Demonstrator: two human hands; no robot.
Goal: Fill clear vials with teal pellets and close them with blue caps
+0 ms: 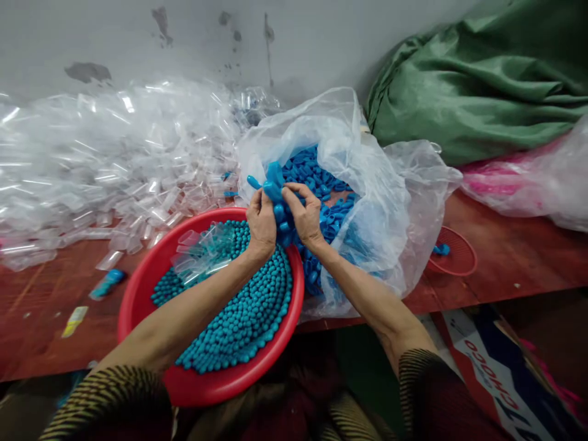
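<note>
Both hands meet at the mouth of a clear plastic bag (386, 184) full of blue plastic pieces (312, 171). My left hand (261, 222) pinches a small cluster of blue plastic pieces (274, 179) from the left. On its right side my right hand (304, 214) has its thumb and fingers closed on the same cluster. The exact shape of the held pieces is blurred. Below my left forearm sits a red basin (296, 288) holding many teal beads (229, 324), with several clear plastic tubes (204, 254) lying on the beads.
A large heap of clear tubes (105, 165) fills the left of the red table (496, 263). On the right stand a small red basket (468, 252) and a green sack (473, 79). A filled tube (106, 285) and a yellow-and-white item (74, 321) lie left of the basin.
</note>
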